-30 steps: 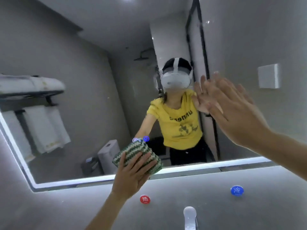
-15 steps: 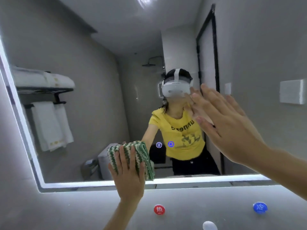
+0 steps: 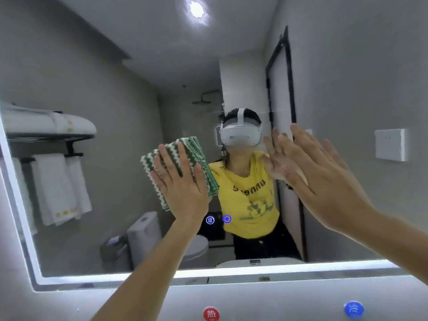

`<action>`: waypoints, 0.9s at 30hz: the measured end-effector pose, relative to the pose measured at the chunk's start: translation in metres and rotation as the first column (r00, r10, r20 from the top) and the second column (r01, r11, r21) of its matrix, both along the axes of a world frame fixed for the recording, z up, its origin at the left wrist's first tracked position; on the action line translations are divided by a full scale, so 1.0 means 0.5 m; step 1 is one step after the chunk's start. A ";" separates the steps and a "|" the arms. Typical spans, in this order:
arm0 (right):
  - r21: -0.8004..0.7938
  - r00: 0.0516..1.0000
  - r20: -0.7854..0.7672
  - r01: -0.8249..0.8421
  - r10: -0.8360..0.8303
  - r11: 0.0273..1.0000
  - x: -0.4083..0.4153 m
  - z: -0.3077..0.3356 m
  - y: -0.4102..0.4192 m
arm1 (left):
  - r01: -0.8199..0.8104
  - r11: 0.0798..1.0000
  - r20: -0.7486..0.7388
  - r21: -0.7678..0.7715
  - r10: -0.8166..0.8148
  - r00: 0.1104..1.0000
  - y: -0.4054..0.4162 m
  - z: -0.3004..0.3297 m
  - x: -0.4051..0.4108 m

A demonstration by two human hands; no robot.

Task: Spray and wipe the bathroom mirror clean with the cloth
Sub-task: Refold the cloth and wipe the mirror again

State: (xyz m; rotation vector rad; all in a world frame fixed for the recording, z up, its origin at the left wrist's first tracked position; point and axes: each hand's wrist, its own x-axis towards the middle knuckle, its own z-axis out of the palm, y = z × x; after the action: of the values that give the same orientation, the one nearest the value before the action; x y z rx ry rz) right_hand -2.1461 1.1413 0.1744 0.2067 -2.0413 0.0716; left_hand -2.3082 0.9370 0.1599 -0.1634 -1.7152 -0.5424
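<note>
Observed at mid-frame: left hand point(image 3: 183, 188) lay flat against the bathroom mirror point(image 3: 115, 205), fingers straight and slightly spread, pressing a folded green-and-white zigzag cloth point(image 3: 196, 149) to the glass. Cloth sat left of centre, its upper edge showing above the fingertips. The flat palm probably spread pressure across the whole fold, which suits wiping better than a pinch would.

Right hand point(image 3: 324, 181) was at right of centre, fingers extended and close together, palm toward the glass. Its reflection met it at the fingertips, so contact seemed likely; could not confirm. Judged to be a brace for balance while leaning over the basin, since it held nothing.

No spray bottle was in view, so the step in hand looked like wiping.

Lit strip point(image 3: 278, 271) ran along the mirror's lower edge; two small blue touch icons point(image 3: 210, 220) glowed on the glass just below the left wrist. A wipe passing over them could trigger them.

Lower frame: red hot-water marker point(image 3: 211, 313), blue cold-water marker point(image 3: 353, 309) on the wall beneath.
</note>
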 end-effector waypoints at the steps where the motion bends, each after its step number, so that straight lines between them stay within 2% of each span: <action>1: -0.011 1.000 -0.003 -0.003 0.003 1.000 0.004 -0.001 0.009 | 0.008 1.000 -0.005 -0.028 -0.008 1.000 0.016 0.000 0.007; 5: -0.048 1.000 0.010 -0.013 0.014 0.999 0.022 -0.012 0.050 | 0.054 0.974 -0.039 -0.219 -0.064 0.997 0.123 -0.021 0.050; 9: -0.077 1.000 -0.020 -0.013 0.011 0.997 0.053 -0.022 0.106 | 0.094 0.938 -0.071 -0.334 -0.124 0.990 0.251 -0.039 0.090; 13: -0.147 1.000 -0.003 0.029 -0.029 0.989 0.082 -0.028 0.176 | 0.111 0.862 -0.109 -0.495 -0.189 0.976 0.357 -0.031 0.128; 19: -0.208 0.999 -0.045 0.015 -0.025 0.978 0.091 0.006 0.223 | 0.036 0.751 -0.174 -0.660 -0.199 0.964 0.353 0.044 0.114; 22: -0.186 0.995 -0.098 -0.009 -0.009 0.982 0.086 0.026 0.213 | -0.024 0.741 -0.214 -0.672 -0.163 0.963 0.325 0.110 0.108; 27: -0.171 0.991 -0.131 -0.025 0.002 0.985 0.082 0.044 0.200 | -0.093 0.809 -0.247 -0.581 -0.066 0.967 0.241 0.229 0.076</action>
State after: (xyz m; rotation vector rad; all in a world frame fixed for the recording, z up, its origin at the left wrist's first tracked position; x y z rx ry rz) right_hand -2.1052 1.2415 0.1964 0.1134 -1.8918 0.2367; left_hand -2.2703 1.0573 0.2742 -0.6417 -1.5764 0.0496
